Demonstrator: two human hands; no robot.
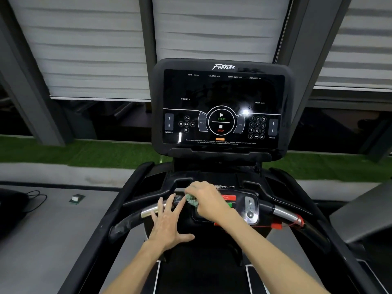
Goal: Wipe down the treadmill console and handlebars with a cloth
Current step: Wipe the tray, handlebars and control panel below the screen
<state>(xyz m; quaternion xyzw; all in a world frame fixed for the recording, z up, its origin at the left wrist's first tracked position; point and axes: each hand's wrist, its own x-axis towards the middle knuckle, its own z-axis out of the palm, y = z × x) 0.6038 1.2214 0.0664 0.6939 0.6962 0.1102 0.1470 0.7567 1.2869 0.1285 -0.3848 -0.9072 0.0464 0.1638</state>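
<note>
right hand (205, 200) grips a crumpled pale-green cloth (192, 200) on the black-and-chrome handlebar (284, 214), which runs left-right; left hand (169, 225) spread flat just left of the grip. beyond it, the glossy black console (220, 92) reads "fitnes", "start", "stop".

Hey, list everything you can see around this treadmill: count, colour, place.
console: one, black, upright at centre.
handlebar: one, black with silver sections, below the console.
cloth: one, green, on the handlebar's middle.
buttons: two, red above green, right of the cloth.
safety clip: one, red, near the right silver section.
blinds: three, pale grey, behind the console.
grass strip: one, green, below the blinds.
box: one, white-green, grey surface at left.
cable: one, black, far left.
left hand: one, fingers spread, touching the handlebar.
right hand: one, fingers curled round the cloth.
</note>
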